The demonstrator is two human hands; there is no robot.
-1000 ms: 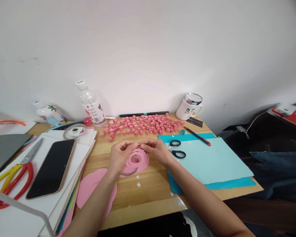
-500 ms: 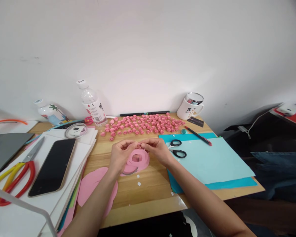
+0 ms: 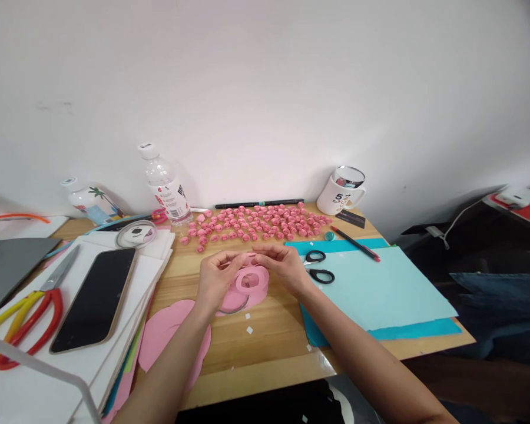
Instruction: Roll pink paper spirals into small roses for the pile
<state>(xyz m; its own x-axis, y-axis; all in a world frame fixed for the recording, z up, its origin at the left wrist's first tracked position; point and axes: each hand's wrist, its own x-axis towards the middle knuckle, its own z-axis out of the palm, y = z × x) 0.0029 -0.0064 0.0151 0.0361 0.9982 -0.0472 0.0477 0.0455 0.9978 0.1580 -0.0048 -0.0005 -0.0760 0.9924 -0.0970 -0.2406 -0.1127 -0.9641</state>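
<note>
Between my left hand (image 3: 219, 275) and my right hand (image 3: 283, 268) is a pink paper spiral strip (image 3: 252, 280), its upper end pinched in the fingertips of both. The strip's loose coils hang below the fingers, above the wood tabletop. Under the coils lies more pink paper with a dark grey curved line (image 3: 236, 307) on it. Beside my left forearm rest pink paper rounds (image 3: 172, 333), partly covered by the arm. Beyond my hands spread many small rolled pink paper roses (image 3: 265, 222). Black-handled scissors (image 3: 320, 275) lie right of my right hand.
Light blue paper sheets (image 3: 380, 288) cover the right side. A white mug (image 3: 335, 194) and a plastic bottle (image 3: 168, 194) stand near the wall. On the left, a phone (image 3: 95, 300) and red-and-yellow scissors (image 3: 30, 318) lie on stacked paper. White scraps (image 3: 249, 330) dot the table.
The coils of the pink strip have shifted slightly right and more of the strip shows between my fingers. Both hands stay almost in place.
</note>
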